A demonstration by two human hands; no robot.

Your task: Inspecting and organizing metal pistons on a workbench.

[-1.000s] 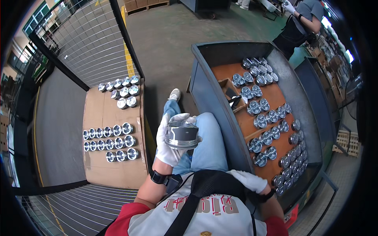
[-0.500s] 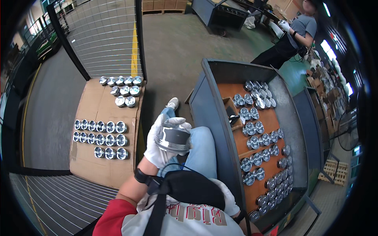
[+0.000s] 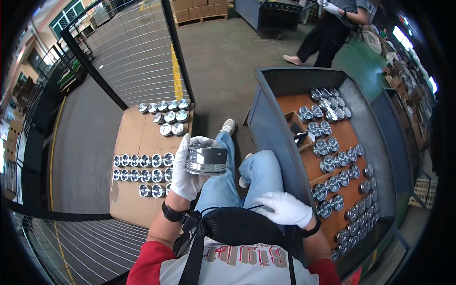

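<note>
My left hand [image 3: 183, 178], in a white glove, is closed round a metal piston [image 3: 206, 160] with a dark patch on its skirt and ring grooves along its lower edge. It is held above my left thigh. My right hand [image 3: 285, 209], gloved in white too, hovers over my lap by the right thigh. Its fingers are stretched out loosely, with nothing seen in them. Left of me, several rows of pistons [image 3: 156, 160] stand on a cardboard sheet [image 3: 130, 135]. To the right, more pistons [image 3: 327, 164] lie grouped in a grey metal bin [image 3: 270, 114] with an orange-brown base.
A small open box [image 3: 304, 142] sits inside the bin against its near wall. Wire mesh panels [image 3: 137, 52] border the cardboard. Beyond the bin, a person [image 3: 332, 28] with white gloves stands. Stacked cartons [image 3: 199, 10] and a dark cart [image 3: 273, 19] are farther off.
My right hand has come up into view over my lap. The piston in my left hand has turned more upright. The view has shifted, so the surroundings sit farther right.
</note>
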